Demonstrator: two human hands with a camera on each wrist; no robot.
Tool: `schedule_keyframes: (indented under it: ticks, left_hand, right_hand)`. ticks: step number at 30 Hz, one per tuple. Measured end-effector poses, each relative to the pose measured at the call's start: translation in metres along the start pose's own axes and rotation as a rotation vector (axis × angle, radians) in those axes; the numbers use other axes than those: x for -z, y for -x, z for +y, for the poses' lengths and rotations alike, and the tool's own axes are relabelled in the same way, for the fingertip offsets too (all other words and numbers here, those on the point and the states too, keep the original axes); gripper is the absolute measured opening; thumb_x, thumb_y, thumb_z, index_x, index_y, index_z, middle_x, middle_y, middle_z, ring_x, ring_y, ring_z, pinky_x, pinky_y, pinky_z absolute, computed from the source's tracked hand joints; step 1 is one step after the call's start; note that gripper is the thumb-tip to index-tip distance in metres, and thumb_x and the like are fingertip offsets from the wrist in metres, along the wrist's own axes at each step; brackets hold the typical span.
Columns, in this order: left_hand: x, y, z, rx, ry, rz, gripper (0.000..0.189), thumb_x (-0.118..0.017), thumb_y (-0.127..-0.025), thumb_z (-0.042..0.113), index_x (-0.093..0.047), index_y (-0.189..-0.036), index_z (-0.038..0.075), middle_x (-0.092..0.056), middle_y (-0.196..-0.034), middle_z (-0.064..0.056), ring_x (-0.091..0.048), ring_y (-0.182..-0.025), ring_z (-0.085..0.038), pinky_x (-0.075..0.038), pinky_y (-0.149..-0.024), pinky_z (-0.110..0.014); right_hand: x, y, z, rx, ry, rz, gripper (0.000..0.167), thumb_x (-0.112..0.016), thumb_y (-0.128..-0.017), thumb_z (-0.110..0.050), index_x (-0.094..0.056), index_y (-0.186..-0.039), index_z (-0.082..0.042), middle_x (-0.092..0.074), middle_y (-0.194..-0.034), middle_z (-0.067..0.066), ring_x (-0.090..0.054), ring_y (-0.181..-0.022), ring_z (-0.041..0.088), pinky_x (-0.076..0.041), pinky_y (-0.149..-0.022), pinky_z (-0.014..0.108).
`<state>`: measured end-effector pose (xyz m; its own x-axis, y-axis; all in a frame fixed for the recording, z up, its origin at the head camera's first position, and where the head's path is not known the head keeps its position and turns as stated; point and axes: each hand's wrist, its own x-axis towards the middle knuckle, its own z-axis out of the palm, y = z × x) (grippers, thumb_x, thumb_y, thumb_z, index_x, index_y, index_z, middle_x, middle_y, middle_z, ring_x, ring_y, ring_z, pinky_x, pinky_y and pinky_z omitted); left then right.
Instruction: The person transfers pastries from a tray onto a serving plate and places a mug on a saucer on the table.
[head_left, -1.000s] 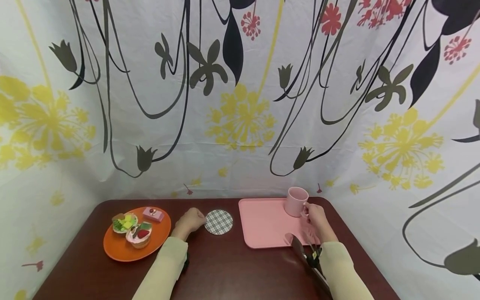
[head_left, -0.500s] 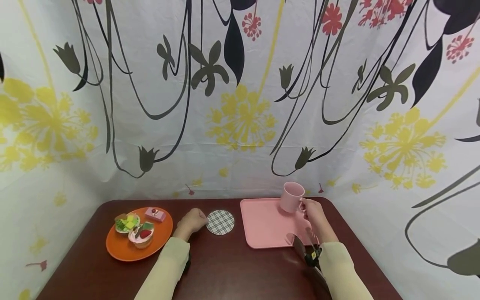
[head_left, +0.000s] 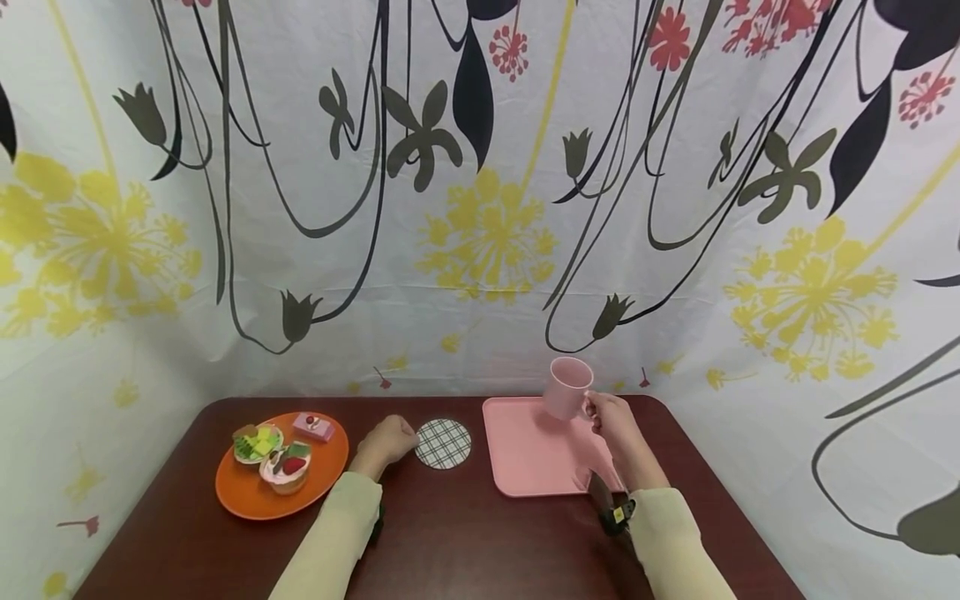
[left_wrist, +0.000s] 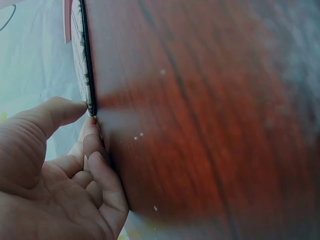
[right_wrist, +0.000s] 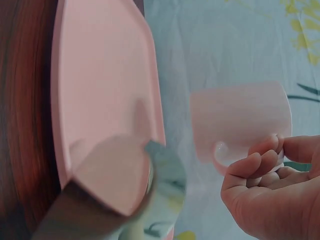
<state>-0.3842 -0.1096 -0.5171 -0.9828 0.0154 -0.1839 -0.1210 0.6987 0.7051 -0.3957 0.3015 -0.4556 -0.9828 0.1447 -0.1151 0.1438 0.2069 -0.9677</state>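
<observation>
A pink mug (head_left: 567, 388) hangs above the back of the pink tray (head_left: 536, 462). My right hand (head_left: 611, 423) grips it by the handle, and in the right wrist view a gap separates the mug (right_wrist: 240, 120) from the tray (right_wrist: 105, 75). At centre table lies a round white coaster (head_left: 444, 444) with dark crossed lines. My left hand (head_left: 386, 442) pinches its left edge. Close up in the left wrist view, the thumb lies on the top of the coaster (left_wrist: 80, 50) and a fingertip meets its edge from below. The mug's inside cannot be seen well.
An orange plate (head_left: 243, 500) at the left bears a cupcake (head_left: 285, 468), a small dish of toy food (head_left: 257, 443) and a pink cake slice (head_left: 313, 427). A shiny curved metal piece (head_left: 600, 492) sits by the right wrist. Patterned cloth (head_left: 480, 333) hangs behind the table.
The right hand has raised the mug off the tray and carried it left, towards the tray's back middle. The left hand stays at the coaster; the head view has shifted slightly.
</observation>
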Motion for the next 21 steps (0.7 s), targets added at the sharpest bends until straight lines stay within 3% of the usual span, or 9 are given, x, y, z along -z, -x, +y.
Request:
schedule_keyframes:
  ticks: [4,11,21]
  left_hand:
    - [-0.001,-0.003,-0.003,-0.015,-0.023,-0.004,0.037,-0.066,-0.093,0.02,-0.048,-0.061,0.019,-0.037,-0.06,0.004,-0.039,-0.059,-0.018,-0.034,-0.063,-0.037]
    - [-0.002,-0.004,-0.004,-0.003,-0.026,-0.024,0.045,-0.063,-0.091,0.017,-0.04,-0.053,0.021,-0.026,-0.054,0.005,-0.026,-0.051,-0.015,-0.027,-0.056,-0.032]
    - [-0.002,-0.005,-0.003,-0.015,-0.044,-0.007,0.048,-0.062,-0.095,0.018,-0.038,-0.054,0.022,-0.024,-0.054,0.006,-0.023,-0.051,-0.015,-0.023,-0.054,-0.031]
  right_hand:
    - [-0.01,0.005,-0.005,0.024,0.007,-0.018,0.035,-0.049,-0.115,-0.03,-0.06,-0.098,-0.001,-0.053,-0.09,0.002,-0.043,-0.078,0.015,-0.043,-0.074,0.03]
    - [-0.032,0.019,-0.016,0.03,-0.003,-0.05,0.033,-0.05,-0.114,-0.03,-0.06,-0.1,-0.001,-0.053,-0.093,0.003,-0.045,-0.083,0.019,-0.043,-0.078,0.032]
    - [-0.067,0.026,-0.022,0.053,-0.02,-0.118,0.033,-0.049,-0.114,-0.028,-0.057,-0.094,-0.004,-0.052,-0.091,0.003,-0.043,-0.082,0.02,-0.042,-0.079,0.032]
